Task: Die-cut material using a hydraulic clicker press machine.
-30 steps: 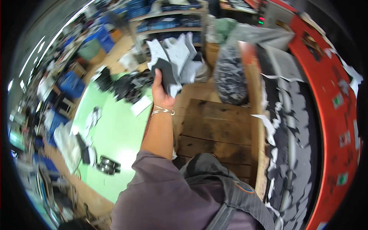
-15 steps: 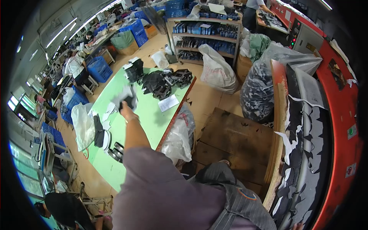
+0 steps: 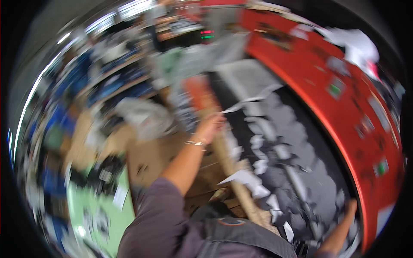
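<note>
My left hand [image 3: 211, 128] is at the wooden edge board [image 3: 232, 165] of a long machine bed. Its fingertips come up to the end of a thin white strip [image 3: 258, 98] that lies across the bed. Blur hides whether they pinch it. Low on the right, my right hand [image 3: 350, 210] reaches over the bed beside the red machine housing [image 3: 318, 103], its fingers smeared. Between my hands lies dark grey sheet material [image 3: 309, 159] with jagged cut edges. White scraps [image 3: 247, 180] stick out along the board.
A green table [image 3: 86, 215] with dark pieces [image 3: 105, 172] and a white paper [image 3: 120, 196] stands to the left. Behind are shelves with blue goods [image 3: 116, 81] and a whitish plastic sack [image 3: 144, 118]. Brown boards [image 3: 150, 165] cover the floor between table and machine.
My view has swung right, from the green table to the red machine. My left hand has left the table and the dark-and-white piece it held there. My right hand now shows over the bed.
</note>
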{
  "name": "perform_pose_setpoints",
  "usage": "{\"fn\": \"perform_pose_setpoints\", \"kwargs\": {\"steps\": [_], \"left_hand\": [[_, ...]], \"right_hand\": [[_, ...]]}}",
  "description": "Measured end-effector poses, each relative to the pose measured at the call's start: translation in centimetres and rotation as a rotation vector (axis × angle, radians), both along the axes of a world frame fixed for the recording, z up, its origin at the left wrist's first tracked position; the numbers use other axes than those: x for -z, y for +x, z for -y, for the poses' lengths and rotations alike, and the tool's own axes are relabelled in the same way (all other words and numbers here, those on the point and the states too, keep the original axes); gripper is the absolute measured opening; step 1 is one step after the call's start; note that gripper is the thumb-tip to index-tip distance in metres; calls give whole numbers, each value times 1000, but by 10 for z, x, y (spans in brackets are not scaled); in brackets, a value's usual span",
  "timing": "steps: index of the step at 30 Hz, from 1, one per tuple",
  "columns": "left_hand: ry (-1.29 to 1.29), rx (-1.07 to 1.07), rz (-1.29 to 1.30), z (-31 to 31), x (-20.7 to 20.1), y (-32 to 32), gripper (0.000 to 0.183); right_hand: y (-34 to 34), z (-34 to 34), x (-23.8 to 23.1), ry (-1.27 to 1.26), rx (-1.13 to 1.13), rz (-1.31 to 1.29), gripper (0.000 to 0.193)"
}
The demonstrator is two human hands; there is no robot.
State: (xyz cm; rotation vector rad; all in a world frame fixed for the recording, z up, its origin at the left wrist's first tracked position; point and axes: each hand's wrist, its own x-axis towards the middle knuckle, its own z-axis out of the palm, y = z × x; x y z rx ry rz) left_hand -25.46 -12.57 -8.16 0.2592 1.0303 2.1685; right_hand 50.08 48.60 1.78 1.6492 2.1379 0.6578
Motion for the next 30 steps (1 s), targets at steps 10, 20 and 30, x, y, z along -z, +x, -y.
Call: {"fn": "perform_pose_setpoints", "kwargs": {"steps": [10,20,30], "left_hand": [[-711,333,-615,-431,-44,-155,44],[-1242,304,-1658,-546,-49,-227,68],[-1275,139,-1751,-538,-23,-245,56]], "right_hand": [[-165,94,74,128,811,-749,65],[-245,139,42,268,765,-703,39],[-254,211,50,206,583,-741,37]]}}
